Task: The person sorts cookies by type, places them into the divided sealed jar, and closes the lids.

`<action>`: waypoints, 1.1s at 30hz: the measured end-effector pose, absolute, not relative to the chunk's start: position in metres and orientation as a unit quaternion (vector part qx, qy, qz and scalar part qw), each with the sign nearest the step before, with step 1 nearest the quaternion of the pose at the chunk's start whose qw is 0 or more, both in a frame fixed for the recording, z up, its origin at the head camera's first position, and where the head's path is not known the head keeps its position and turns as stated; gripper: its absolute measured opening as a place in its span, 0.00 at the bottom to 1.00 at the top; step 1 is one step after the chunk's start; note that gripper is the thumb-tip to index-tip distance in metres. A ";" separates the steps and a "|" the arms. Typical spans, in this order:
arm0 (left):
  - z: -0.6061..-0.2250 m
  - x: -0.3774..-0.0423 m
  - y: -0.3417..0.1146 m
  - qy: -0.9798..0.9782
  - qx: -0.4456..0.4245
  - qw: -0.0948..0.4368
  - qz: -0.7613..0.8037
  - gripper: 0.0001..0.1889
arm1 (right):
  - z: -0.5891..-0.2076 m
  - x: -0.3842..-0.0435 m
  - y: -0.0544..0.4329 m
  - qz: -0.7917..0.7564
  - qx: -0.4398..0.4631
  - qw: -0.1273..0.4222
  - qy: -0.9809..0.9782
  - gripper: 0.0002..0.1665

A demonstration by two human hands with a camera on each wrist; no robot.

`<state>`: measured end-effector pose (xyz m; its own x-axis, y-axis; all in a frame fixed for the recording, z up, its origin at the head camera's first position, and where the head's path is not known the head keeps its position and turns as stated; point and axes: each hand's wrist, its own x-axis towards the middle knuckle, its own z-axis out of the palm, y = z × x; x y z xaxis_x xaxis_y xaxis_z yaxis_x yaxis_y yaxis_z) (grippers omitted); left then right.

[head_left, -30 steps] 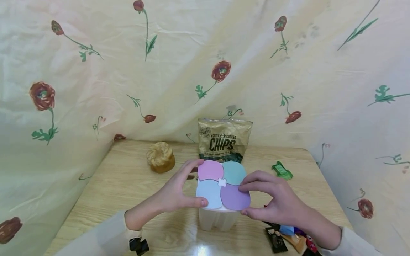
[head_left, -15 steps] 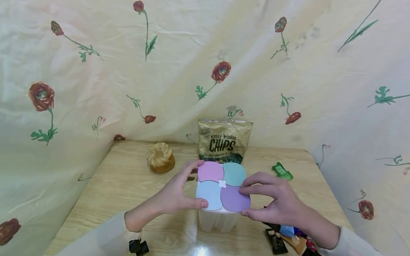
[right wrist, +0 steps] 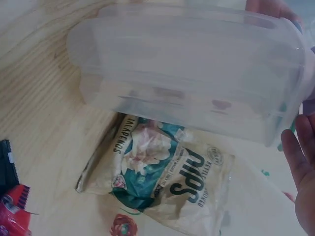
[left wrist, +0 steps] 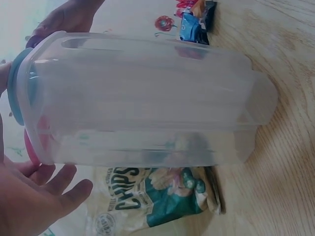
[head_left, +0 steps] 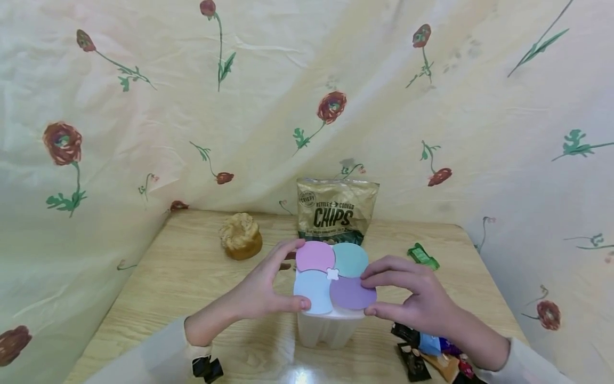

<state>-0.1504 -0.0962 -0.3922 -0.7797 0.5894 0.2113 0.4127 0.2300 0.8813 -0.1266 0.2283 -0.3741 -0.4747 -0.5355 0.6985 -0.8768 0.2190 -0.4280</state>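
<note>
A tall translucent plastic container [head_left: 318,330] stands upright on the wooden table. Its lid has four rounded flaps: pink [head_left: 314,256], teal [head_left: 350,260], light blue [head_left: 310,293] and purple [head_left: 347,296]. My left hand [head_left: 264,285] holds the lid's left side, thumb at the light blue flap and fingers at the pink one. On the other side, my right hand [head_left: 414,290] pinches the purple flap, thumb at its near edge and fingertips on top. That flap tilts up slightly at its near right edge. The left wrist view shows the container's clear wall [left wrist: 147,88], with no contents visible inside.
Behind the container stands a bag of chips [head_left: 336,210]. A round brown pastry [head_left: 241,236] sits at the back left, and a green wrapped packet [head_left: 422,256] at the right. Several small wrapped snacks [head_left: 413,362] lie under my right forearm. A flowered cloth [head_left: 259,122] hangs behind.
The near edge of the purple flap has lifted a little, and my right thumb and fingers have shifted slightly up and right with it. My left hand keeps its place.
</note>
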 end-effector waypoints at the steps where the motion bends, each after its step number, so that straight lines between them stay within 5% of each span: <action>1: -0.392 -0.151 -0.096 0.779 0.324 0.082 0.530 0.52 | -0.373 -0.127 0.230 0.414 0.470 0.205 -0.752 0.19; 19: -0.388 -0.152 -0.097 0.798 0.332 0.076 0.497 0.53 | -0.348 -0.133 0.228 0.405 0.438 0.174 -0.784 0.22; 33: -0.376 -0.147 -0.097 0.837 0.338 0.029 0.429 0.56 | -0.337 -0.147 0.223 0.441 0.388 0.076 -0.806 0.14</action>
